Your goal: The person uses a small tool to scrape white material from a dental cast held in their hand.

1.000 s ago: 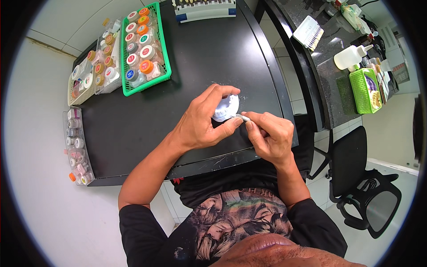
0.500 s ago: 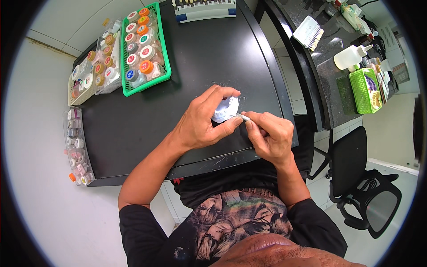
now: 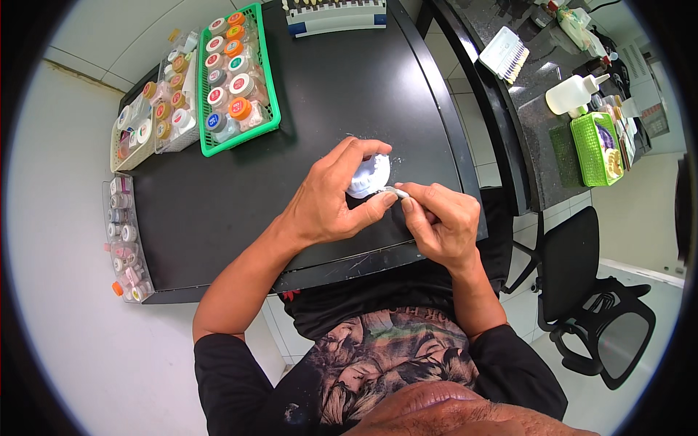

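Note:
A white plaster dental model is held over the table by my left hand, its fingers curled round the far side and the thumb along the near edge. My right hand pinches a slim, pale hand tool between thumb and fingers. The tool's tip end meets the model's near right edge, close to my left thumb; its exact shape is too small to make out. White crumbs lie on the dark tabletop beyond the model.
At the back left stands a green basket of lidded jars, with paler bins and a clear box of small jars beside it. A tooth shade holder sits at the far edge. On the right are another counter and an office chair.
Almost nothing differs. The model and tool have shifted very slightly in my hands, and both hands keep their hold.

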Motion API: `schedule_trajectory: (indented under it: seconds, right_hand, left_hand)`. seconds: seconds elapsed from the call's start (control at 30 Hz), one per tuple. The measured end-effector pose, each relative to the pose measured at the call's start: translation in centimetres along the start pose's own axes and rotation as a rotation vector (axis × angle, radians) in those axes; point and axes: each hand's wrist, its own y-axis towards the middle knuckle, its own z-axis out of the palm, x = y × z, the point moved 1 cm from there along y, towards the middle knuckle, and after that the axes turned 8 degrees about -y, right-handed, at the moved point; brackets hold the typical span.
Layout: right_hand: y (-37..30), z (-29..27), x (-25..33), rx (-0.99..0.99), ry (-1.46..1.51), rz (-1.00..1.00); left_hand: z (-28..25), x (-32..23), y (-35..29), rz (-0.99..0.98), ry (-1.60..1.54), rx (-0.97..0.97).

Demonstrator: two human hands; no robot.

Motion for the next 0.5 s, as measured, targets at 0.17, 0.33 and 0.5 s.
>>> schedule_trajectory:
  seconds: [0.17,0.33,0.5]
  right_hand:
    - [-0.06,-0.01,-0.09,0.005,-0.004,0.004]
    - [-0.11,0.21,-0.15,-0.009,-0.017,0.02]
    - [-0.04,0.18,-0.02,-0.017,-0.004,0.021]
  left_hand:
    - [-0.07,-0.02,0.0,0.0,0.014,0.008]
    - [0.0,-0.19,0.02,-0.007,0.022,0.014]
    - [-0.04,-0.11,0.04,-0.002,0.031,-0.003]
